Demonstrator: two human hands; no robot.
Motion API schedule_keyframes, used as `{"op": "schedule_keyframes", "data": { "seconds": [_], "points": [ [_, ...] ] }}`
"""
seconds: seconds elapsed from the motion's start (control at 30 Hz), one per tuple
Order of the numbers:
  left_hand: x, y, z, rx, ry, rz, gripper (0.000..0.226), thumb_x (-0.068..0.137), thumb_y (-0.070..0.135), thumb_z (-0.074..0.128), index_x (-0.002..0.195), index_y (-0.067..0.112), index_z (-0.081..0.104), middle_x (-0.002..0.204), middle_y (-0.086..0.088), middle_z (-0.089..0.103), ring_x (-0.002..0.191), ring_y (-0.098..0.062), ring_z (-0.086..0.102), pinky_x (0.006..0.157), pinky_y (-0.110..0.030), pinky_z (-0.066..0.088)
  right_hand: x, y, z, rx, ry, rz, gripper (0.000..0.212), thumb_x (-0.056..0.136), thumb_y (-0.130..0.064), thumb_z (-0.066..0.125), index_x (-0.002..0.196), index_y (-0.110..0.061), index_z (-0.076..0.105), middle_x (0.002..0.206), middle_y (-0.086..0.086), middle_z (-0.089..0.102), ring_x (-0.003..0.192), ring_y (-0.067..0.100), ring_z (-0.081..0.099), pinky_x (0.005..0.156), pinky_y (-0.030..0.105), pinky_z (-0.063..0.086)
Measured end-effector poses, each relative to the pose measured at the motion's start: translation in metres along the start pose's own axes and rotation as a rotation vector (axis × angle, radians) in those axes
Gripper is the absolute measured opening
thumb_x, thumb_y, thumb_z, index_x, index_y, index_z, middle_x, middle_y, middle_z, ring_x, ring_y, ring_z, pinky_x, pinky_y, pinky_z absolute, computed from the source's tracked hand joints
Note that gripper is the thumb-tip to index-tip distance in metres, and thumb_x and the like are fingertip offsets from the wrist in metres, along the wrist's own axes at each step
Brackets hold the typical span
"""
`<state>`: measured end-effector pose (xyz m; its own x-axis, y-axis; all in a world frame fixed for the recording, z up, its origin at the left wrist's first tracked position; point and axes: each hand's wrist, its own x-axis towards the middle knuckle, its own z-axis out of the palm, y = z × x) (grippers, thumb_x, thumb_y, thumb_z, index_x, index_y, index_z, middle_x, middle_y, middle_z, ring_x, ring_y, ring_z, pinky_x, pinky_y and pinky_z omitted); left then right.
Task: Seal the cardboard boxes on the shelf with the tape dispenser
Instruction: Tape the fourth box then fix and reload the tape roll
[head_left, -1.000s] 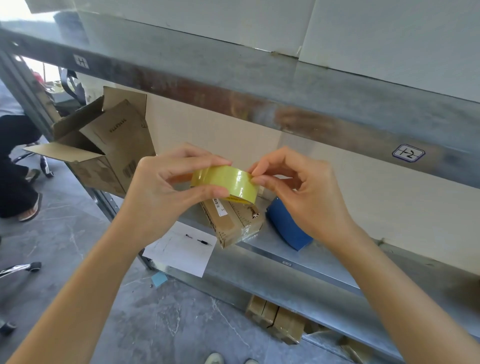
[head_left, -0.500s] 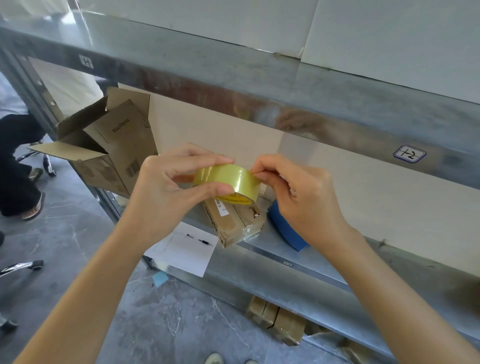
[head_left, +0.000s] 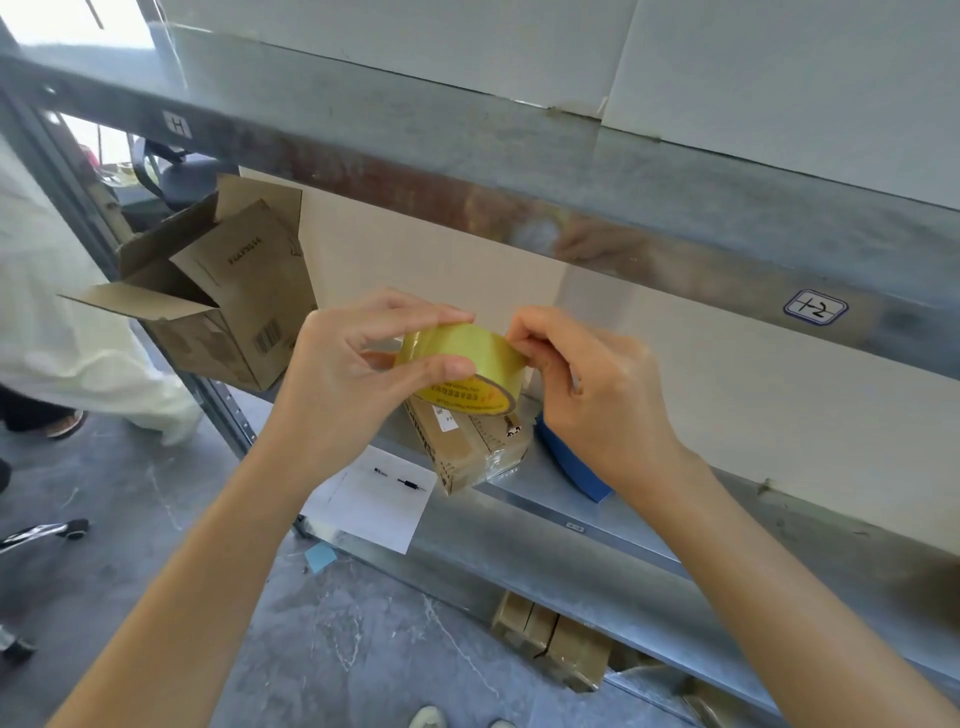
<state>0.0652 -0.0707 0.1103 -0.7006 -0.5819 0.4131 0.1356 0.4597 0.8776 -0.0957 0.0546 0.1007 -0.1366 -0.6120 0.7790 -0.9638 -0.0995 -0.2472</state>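
Observation:
My left hand grips a yellowish roll of clear tape between thumb and fingers, held in front of the metal shelf. My right hand pinches at the roll's right edge with its fingertips. Below the roll, a small taped cardboard box lies on the shelf. An open cardboard box with raised flaps stands at the shelf's left end. No tape dispenser body is visible, only the bare roll.
A blue object lies on the shelf under my right wrist. A white paper sheet hangs over the shelf front. More boxes sit on the lower level. A person in pale clothing stands at the left; chair wheels are on the floor.
My right fingertips have curled tighter onto the roll's right edge. The roll has tipped so its printed core side shows. The person at the left has moved closer.

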Motion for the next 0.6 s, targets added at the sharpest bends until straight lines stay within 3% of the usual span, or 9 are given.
{"op": "schedule_keyframes", "data": {
  "seconds": [0.13,0.6],
  "points": [
    [-0.0011,-0.0015,0.002,-0.008,-0.001,-0.027,0.029,0.073,0.033,0.079,0.101,0.035,0.074,0.102,0.014,0.072,0.102,-0.015,0.067,0.081,-0.047,0.06,0.0003,0.0017,0.0033,-0.001,-0.037,0.009,0.018,0.083,0.015,0.058,0.086,-0.001,0.066,0.072,0.002,0.058,0.058,0.022,0.046,0.046,0.04,0.046],
    [0.0024,-0.0077,0.0049,-0.067,-0.025,-0.041,0.03,0.072,0.031,0.076,0.102,0.032,0.073,0.102,0.014,0.072,0.102,-0.008,0.065,0.077,-0.024,0.058,0.0005,0.0093,0.0,0.007,-0.082,-0.039,0.023,0.076,0.018,0.051,0.086,0.0,0.062,0.074,0.004,0.058,0.063,0.019,0.042,0.051,0.032,0.042]
  ]
}}
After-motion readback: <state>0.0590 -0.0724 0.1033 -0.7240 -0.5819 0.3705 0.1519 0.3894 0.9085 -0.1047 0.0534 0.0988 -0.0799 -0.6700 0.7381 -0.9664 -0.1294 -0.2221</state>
